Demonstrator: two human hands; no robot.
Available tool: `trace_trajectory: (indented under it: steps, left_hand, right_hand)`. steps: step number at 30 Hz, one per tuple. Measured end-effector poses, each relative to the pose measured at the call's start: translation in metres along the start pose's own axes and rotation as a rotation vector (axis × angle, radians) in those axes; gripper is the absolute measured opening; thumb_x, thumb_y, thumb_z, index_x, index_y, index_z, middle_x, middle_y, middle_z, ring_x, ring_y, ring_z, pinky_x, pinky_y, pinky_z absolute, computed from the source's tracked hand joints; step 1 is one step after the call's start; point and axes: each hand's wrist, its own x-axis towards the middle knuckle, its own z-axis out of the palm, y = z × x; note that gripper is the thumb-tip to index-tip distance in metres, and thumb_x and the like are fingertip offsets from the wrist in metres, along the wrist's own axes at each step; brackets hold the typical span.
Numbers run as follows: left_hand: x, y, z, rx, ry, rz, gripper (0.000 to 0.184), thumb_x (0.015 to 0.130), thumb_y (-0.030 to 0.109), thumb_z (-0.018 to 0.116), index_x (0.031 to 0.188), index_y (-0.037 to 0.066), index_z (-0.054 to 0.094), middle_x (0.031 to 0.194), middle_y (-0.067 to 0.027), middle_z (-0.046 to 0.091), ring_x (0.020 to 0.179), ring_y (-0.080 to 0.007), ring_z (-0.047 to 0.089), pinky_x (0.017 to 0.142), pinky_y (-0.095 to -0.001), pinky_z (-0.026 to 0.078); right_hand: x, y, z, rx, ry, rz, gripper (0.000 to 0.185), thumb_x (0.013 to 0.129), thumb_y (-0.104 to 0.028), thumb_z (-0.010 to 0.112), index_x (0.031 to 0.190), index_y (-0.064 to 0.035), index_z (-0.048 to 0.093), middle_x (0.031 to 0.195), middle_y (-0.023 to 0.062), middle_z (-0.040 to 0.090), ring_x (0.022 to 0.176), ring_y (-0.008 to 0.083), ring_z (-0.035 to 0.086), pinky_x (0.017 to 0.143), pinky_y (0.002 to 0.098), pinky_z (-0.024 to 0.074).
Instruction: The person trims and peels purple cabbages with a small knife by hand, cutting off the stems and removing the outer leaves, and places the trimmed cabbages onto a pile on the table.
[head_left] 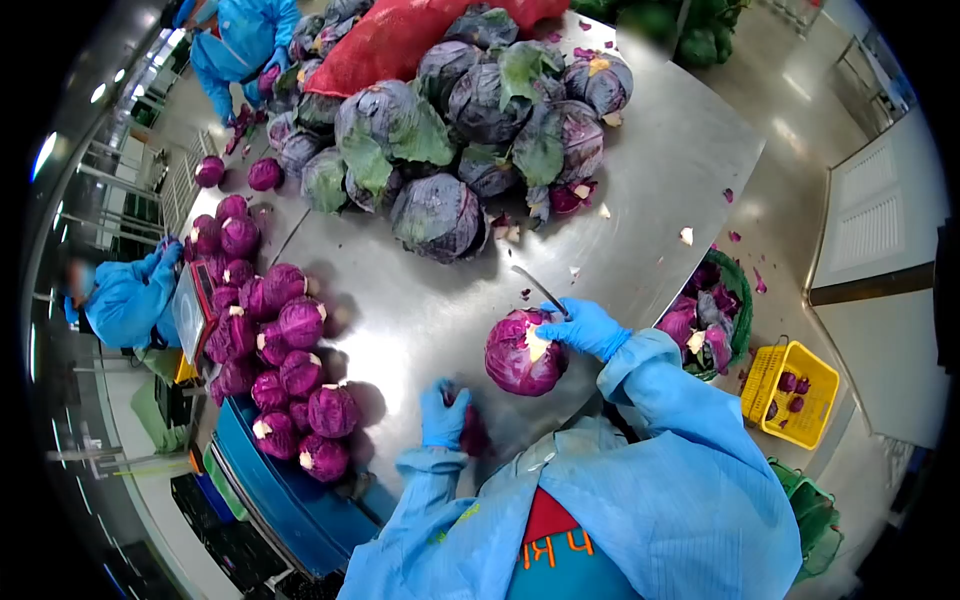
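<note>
My right hand [582,328], in a blue glove, is closed around the handle of a knife [538,286], its thin curved blade pointing up and left. The fingers of that hand also touch the pale cut stem of a purple cabbage [520,358] on the metal table. My left hand [446,414], gloved in blue, is near the table's front edge, left of that cabbage. Its fingers curl at a dark purple leaf piece [474,430], which is partly hidden and blurred.
Untrimmed cabbages [440,215] and a red mesh sack [385,45] cover the metal table's [670,190] far side. Trimmed cabbages [290,340] are piled left. Leaves fill a green-rimmed container [745,305] at right, near a yellow basket [828,385]. Two co-workers [125,300] stand left and back left.
</note>
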Motion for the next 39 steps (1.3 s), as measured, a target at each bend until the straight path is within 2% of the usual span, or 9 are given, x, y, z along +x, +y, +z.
trace_trajectory:
  steps: [1,3,5,8,11,14,18,30,39]
  left_hand:
    - [0.005,0.029,0.003,0.134,0.181,0.172,0.067,0.073,0.03,0.081,0.126,-0.002,0.055,0.132,-0.0216,0.052,0.122,-0.0303,0.05,0.103,-0.0396,0.039]
    - [0.026,0.129,-0.009,-0.302,-0.232,0.292,0.097,0.068,0.044,0.082,0.139,-0.004,0.037,0.147,-0.0278,0.03,0.135,-0.0377,0.033,0.111,-0.0443,0.029]
    - [0.04,0.138,0.014,0.156,-0.323,0.532,0.116,0.059,0.045,0.088,0.144,-0.005,0.027,0.144,-0.027,0.031,0.134,-0.0355,0.035,0.109,-0.0425,0.032]
    - [0.048,0.136,0.032,0.029,-0.373,0.429,0.127,0.051,0.051,0.089,0.143,-0.008,0.023,0.142,-0.0285,0.031,0.131,-0.0385,0.038,0.108,-0.0441,0.034]
    - [0.033,0.151,0.036,-0.204,-0.315,0.258,0.129,0.052,0.057,0.086,0.141,-0.011,0.022,0.14,-0.0318,0.032,0.129,-0.0458,0.036,0.109,-0.0474,0.031]
    - [0.022,0.152,0.043,-0.023,-0.21,0.259,0.127,0.053,0.057,0.085,0.139,-0.014,0.024,0.137,-0.0324,0.035,0.126,-0.0469,0.038,0.107,-0.0483,0.033]
    - [0.014,0.157,0.054,0.153,-0.086,0.416,0.126,0.051,0.053,0.087,0.139,-0.013,0.025,0.134,-0.0322,0.038,0.124,-0.044,0.042,0.105,-0.046,0.036]
    - [0.015,0.179,0.065,0.184,-0.036,0.236,0.122,0.053,0.054,0.082,0.138,-0.013,0.027,0.13,-0.0311,0.042,0.121,-0.0442,0.042,0.102,-0.0489,0.035]
    - [0.011,0.21,0.074,0.344,-0.031,0.162,0.116,0.054,0.047,0.081,0.137,-0.014,0.028,0.13,-0.0308,0.042,0.121,-0.0439,0.042,0.104,-0.0479,0.034]
  right_hand:
    - [-0.007,-0.007,0.001,0.002,-0.024,-0.001,0.073,0.071,-0.048,0.081,0.125,-0.003,0.06,0.103,0.0111,0.068,0.093,0.0193,0.063,0.086,0.0308,0.0483]
    - [-0.021,-0.036,0.001,0.001,-0.07,-0.012,0.073,0.071,-0.046,0.081,0.126,-0.0029,0.059,0.106,0.0116,0.067,0.095,0.0193,0.063,0.088,0.03,0.0481]
    - [-0.03,-0.04,0.003,0.028,-0.061,-0.094,0.065,0.08,-0.041,0.076,0.128,-0.0027,0.057,0.113,0.0128,0.066,0.101,0.0196,0.062,0.092,0.0303,0.0472]
    - [-0.044,-0.02,0.011,-0.048,0.206,-0.248,0.044,0.093,-0.043,0.059,0.113,-0.0038,0.064,0.103,0.0182,0.068,0.095,0.027,0.067,0.084,0.0367,0.0514]
    - [-0.066,0.0,0.004,-0.661,0.316,-0.022,0.045,0.096,-0.049,0.047,0.091,-0.0075,0.065,0.085,0.0179,0.067,0.079,0.0347,0.066,0.07,0.0454,0.0516]
    - [-0.086,0.005,0.009,-0.631,0.267,-0.257,0.051,0.097,-0.053,0.039,0.077,-0.0106,0.059,0.071,0.0152,0.063,0.066,0.0383,0.061,0.06,0.0503,0.0473]
    - [-0.077,-0.003,0.006,-0.72,0.109,-0.228,0.054,0.096,-0.057,0.037,0.078,-0.0123,0.062,0.072,0.0129,0.064,0.066,0.0356,0.063,0.06,0.0475,0.0485]
    - [-0.05,-0.019,-0.006,-0.92,0.064,-0.12,0.059,0.095,-0.061,0.035,0.077,-0.0126,0.064,0.073,0.014,0.066,0.069,0.0348,0.065,0.061,0.0462,0.0504]
    - [-0.058,0.003,0.007,-0.802,0.34,-0.024,0.062,0.094,-0.062,0.035,0.079,-0.0095,0.063,0.072,0.0173,0.065,0.067,0.0374,0.064,0.061,0.0495,0.0504]
